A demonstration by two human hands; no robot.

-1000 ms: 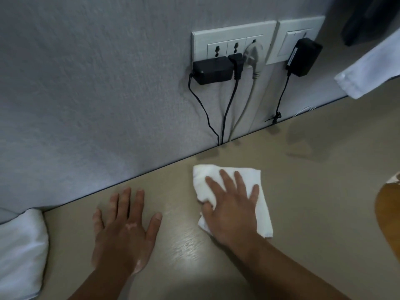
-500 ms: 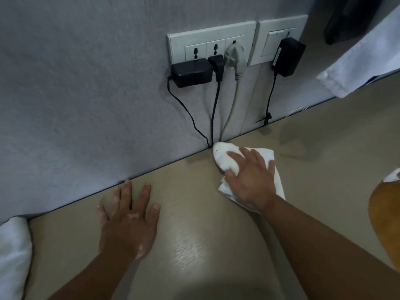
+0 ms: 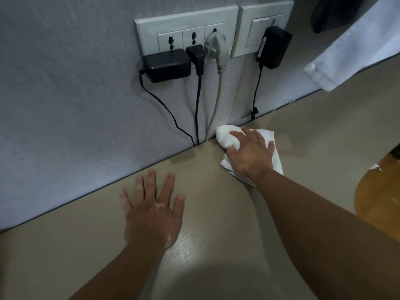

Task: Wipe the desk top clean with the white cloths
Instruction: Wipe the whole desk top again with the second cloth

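Observation:
My right hand [image 3: 249, 153] presses a white cloth [image 3: 226, 137] onto the beige desk top [image 3: 216, 245], right at the back edge where the desk meets the grey wall. The cloth is bunched under my fingers and its far end touches the wall below the cables. My left hand [image 3: 152, 213] lies flat on the desk with fingers spread, holding nothing, to the left of the cloth and nearer to me.
A wall socket panel [image 3: 186, 27] holds black adapters [image 3: 166, 66] and plugs, with several cables [image 3: 197, 109] running down behind the desk. A second black adapter [image 3: 273, 47] hangs to the right. A white towel [image 3: 355, 55] hangs at upper right. A wooden surface [image 3: 381, 195] shows at the right edge.
My right hand has pushed the cloth away from me and to the right, up against the wall under the cables. The left hand stays flat on the desk.

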